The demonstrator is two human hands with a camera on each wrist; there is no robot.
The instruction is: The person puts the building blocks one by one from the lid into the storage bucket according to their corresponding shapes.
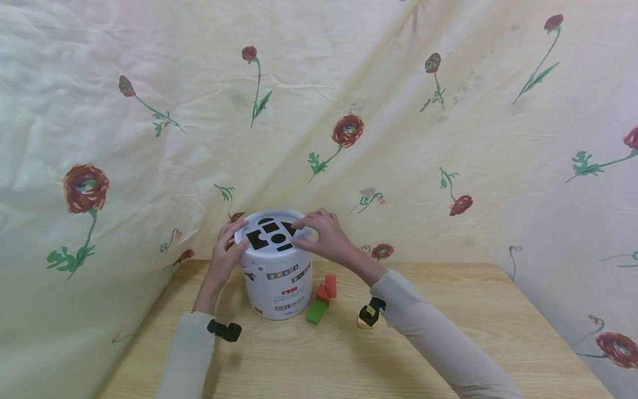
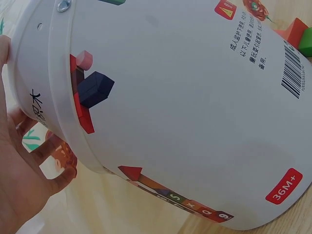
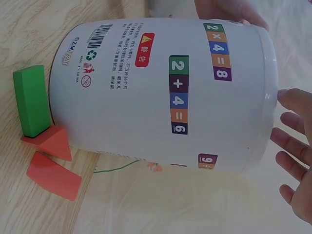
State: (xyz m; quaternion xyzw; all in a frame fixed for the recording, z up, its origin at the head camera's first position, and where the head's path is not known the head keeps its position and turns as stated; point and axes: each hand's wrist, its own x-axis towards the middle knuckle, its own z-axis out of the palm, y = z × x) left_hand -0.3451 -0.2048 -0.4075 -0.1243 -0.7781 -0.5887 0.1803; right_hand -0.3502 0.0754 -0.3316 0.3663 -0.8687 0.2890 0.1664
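Note:
A white bucket [image 1: 279,288] with printed number sums stands upright on the table. Its white lid [image 1: 240,235] has several dark shaped holes and sits on top. My left hand [image 1: 226,249] rests at the lid's left rim, thumb and fingers spread along it; in the left wrist view that hand [image 2: 24,165] has loosely bent fingers beside the rim. Over the lid's right side is my right hand [image 1: 326,235], thumb and forefinger apart, with nothing seen between them. The right wrist view shows the same hand's [image 3: 300,146] relaxed fingers close to the rim; contact is hard to tell.
Right of the bucket lie a green block [image 1: 316,312], a red triangular block [image 1: 323,293] and a red curved block [image 1: 331,286]. A yellowish block [image 1: 365,322] is partly hidden by the right wrist camera. Flowered cloth [image 1: 299,155] hangs behind the wooden table [image 1: 423,343].

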